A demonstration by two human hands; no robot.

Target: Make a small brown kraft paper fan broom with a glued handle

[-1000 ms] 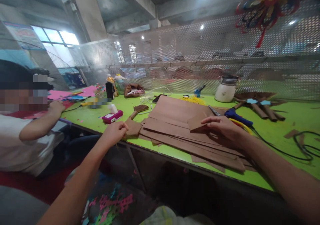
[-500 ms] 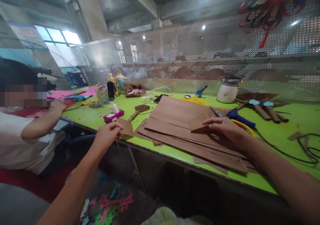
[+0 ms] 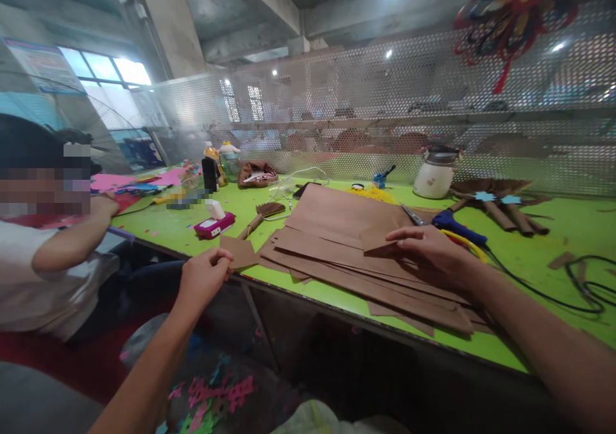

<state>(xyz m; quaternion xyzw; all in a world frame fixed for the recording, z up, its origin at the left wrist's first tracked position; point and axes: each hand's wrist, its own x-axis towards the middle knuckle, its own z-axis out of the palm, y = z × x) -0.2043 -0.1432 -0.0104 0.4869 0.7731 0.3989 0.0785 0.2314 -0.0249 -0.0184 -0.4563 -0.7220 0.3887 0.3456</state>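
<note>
My left hand [image 3: 205, 278], fingers pinched together, is at the near table edge on the left edge of a small square of brown paper [image 3: 240, 250]. My right hand [image 3: 430, 248] grips another small brown paper piece [image 3: 376, 239] between thumb and fingers, above a stack of large brown paper sheets [image 3: 332, 212]. Just beyond the right hand lie scissors [image 3: 412, 216] and a blue glue gun [image 3: 459, 227], partly hidden by the hand. A brown paper brush-like piece [image 3: 269, 209] with a rolled handle rests beyond the left paper square.
A magenta box [image 3: 214, 226] stands left of the stack. At the back are a white jar [image 3: 434, 176], a small blue pot [image 3: 380, 180] and a brown pouch [image 3: 257, 174]. A black cable [image 3: 543, 293] crosses the right side. Another person [image 3: 43, 254] sits at left.
My left hand's paper square has turned flatter and shows more of its face. My right hand keeps its hold, almost unmoved. The whole view has shifted slightly.
</note>
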